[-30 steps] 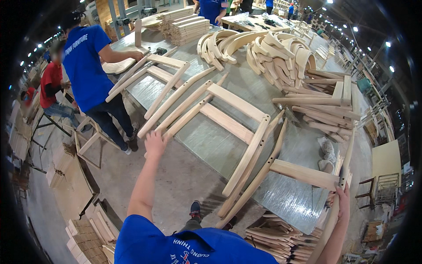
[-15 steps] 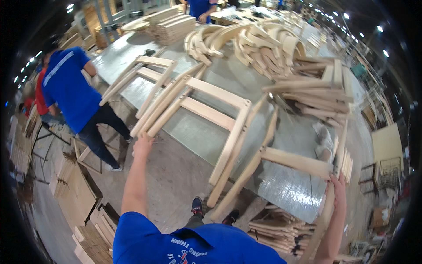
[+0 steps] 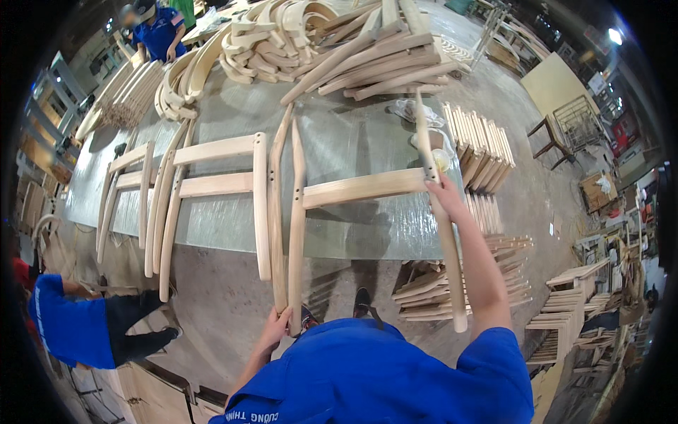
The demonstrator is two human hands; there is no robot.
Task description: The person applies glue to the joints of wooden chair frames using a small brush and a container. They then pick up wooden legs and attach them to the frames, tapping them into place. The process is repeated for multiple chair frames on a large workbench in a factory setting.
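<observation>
In front of me an H-shaped wooden chair frame (image 3: 364,189) has two long legs joined by one crossrail. My right hand (image 3: 446,199) is closed around its right leg, just below the rail joint. A separate curved chair leg (image 3: 279,212) with drilled holes stands close along the frame's left leg. Low down, my left hand (image 3: 275,328) is closed at the bottom end of that chair leg, its fingertips next to the frame's left leg. Left of it, another chair frame (image 3: 215,185) with two crossrails rests against the table, with several legs beside it.
The plastic-covered table (image 3: 346,244) carries a pile of straight legs (image 3: 381,60) and curved wooden parts (image 3: 272,42). Stacked wooden pieces (image 3: 480,148) stand right of it. A co-worker in blue (image 3: 74,318) is at lower left; another person (image 3: 159,32) stands beyond the table.
My view has swung rightward. My left hand has left the leg ends of the left frames and come to the chair leg near me. My right hand remains on the frame's right leg.
</observation>
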